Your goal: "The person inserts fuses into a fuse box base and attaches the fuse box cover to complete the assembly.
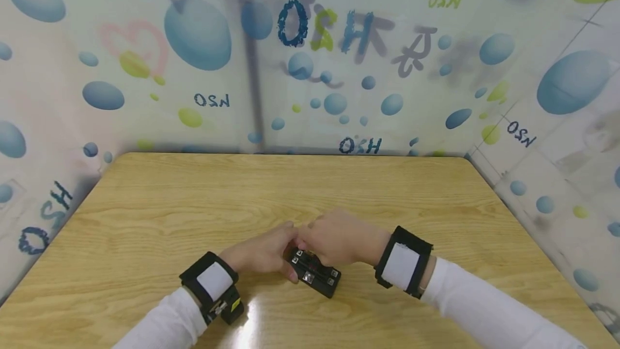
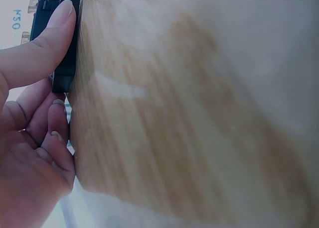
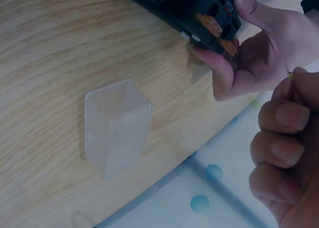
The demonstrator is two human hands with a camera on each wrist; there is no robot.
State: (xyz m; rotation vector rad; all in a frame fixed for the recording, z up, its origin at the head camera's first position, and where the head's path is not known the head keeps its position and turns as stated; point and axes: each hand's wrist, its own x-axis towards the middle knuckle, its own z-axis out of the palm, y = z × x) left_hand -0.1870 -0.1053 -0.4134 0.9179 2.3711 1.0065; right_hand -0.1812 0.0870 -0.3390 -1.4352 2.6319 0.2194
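My left hand (image 1: 261,253) grips one end of a black block (image 1: 318,283) with metal terminals on its face, held between thumb and fingers. In the right wrist view, orange-brown pieces (image 3: 209,25) show on the block's end. My right hand (image 1: 339,237) is just beside the left, over the block's far side in the head view. Between its thumb and forefinger it pinches a tiny thin pointed piece with a gold-coloured part (image 3: 290,75), most of it hidden by the fingers. The left wrist view shows the left thumb lying along the block (image 2: 70,73).
A translucent plastic container (image 3: 117,131) rests on the wooden table (image 1: 194,193) near the hands in the right wrist view. A patterned curtain (image 1: 300,112) stands along the table's back edge. Both wrists wear black straps (image 1: 404,263).
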